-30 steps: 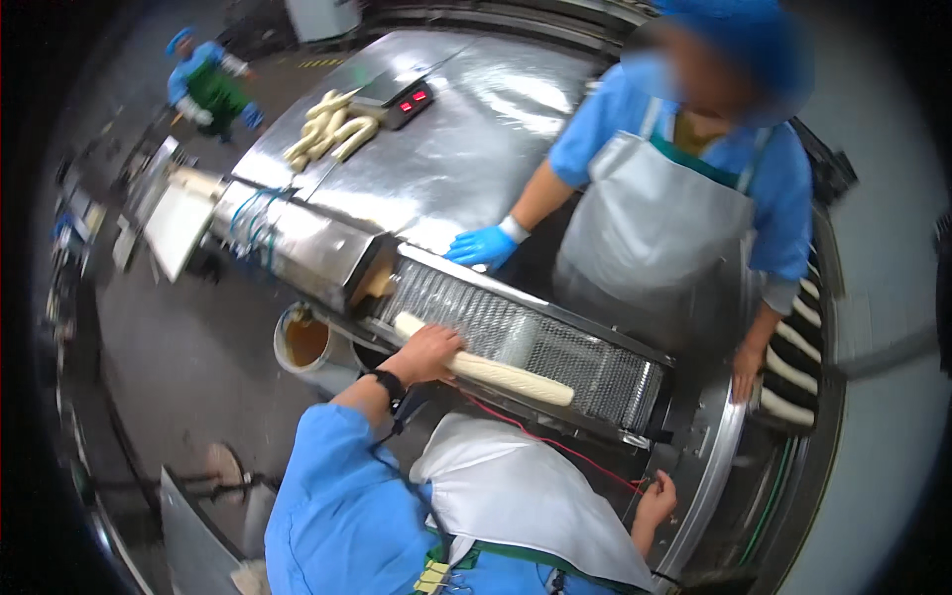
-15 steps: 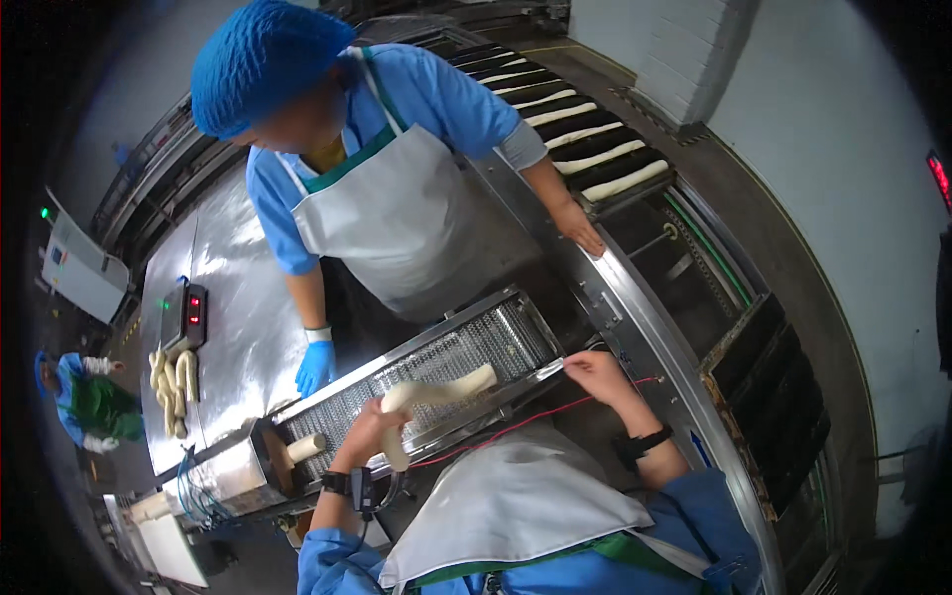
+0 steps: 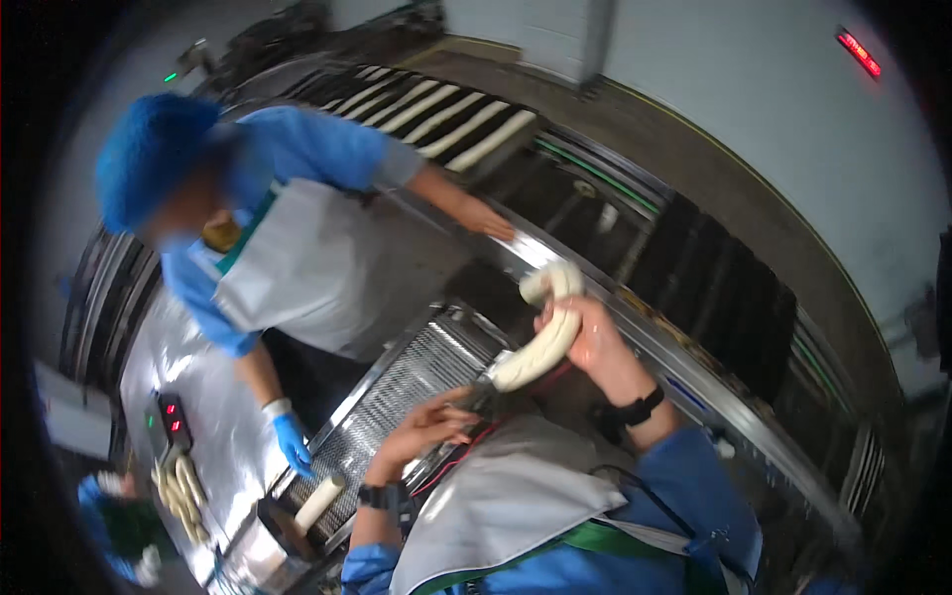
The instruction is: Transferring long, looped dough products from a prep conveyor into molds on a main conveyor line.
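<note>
I see the mesh conveyor (image 3: 397, 397) below my hands. My right hand (image 3: 595, 337), arm raised and wrist bent, grips a long dough roll (image 3: 540, 342) above the belt's end. My left hand (image 3: 431, 421) hovers half-curled, holding nothing.

A small dark rectangular display unit (image 3: 169, 419) lies on the steel table (image 3: 213, 446) near its left edge, showing red lit digits and a green light. A narrow red lit sign (image 3: 859, 53) glows on the wall at the upper right. A tiny green indicator light (image 3: 171, 76) shows at upper left.
</note>
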The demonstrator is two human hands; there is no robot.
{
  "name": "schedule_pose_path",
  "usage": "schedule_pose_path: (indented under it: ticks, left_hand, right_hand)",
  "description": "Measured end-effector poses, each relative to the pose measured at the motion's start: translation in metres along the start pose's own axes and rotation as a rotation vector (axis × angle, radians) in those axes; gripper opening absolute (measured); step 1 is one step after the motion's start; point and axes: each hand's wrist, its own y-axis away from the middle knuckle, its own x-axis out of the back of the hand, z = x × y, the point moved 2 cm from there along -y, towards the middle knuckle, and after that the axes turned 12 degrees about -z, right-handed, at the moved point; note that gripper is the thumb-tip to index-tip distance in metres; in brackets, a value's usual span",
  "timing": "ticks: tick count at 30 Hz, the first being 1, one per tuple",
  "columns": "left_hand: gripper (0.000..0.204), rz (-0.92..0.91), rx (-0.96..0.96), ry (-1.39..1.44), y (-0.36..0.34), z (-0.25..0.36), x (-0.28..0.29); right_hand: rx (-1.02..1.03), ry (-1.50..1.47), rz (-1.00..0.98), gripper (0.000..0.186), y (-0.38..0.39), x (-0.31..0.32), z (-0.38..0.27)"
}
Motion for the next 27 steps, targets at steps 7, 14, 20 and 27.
schedule_pose_path:
  ticks: [7, 14, 20, 27]
  left_hand:
    - [0.059, 0.526, -0.086, 0.174, 0.063, -0.092, 0.058]
    - [0.056, 0.834, -0.284, 0.398, 0.114, -0.139, 0.057]
    - [0.055, 0.998, -0.283, 0.486, 0.149, -0.174, 0.01]
    - [0.053, 1.061, -0.217, 0.414, 0.175, -0.18, 0.005]
  right_hand:
    - [0.457, 0.368, 0.057, 0.055, 0.034, 0.019, -0.15]
    - [0.663, 0.07, 0.79, 0.025, 0.043, 0.268, -0.169]
    - [0.413, -0.19, 0.867, 0.022, 0.053, 0.24, -0.148]
    - [0.206, 1.287, 0.968, 0.054, 0.044, 0.324, -0.133]
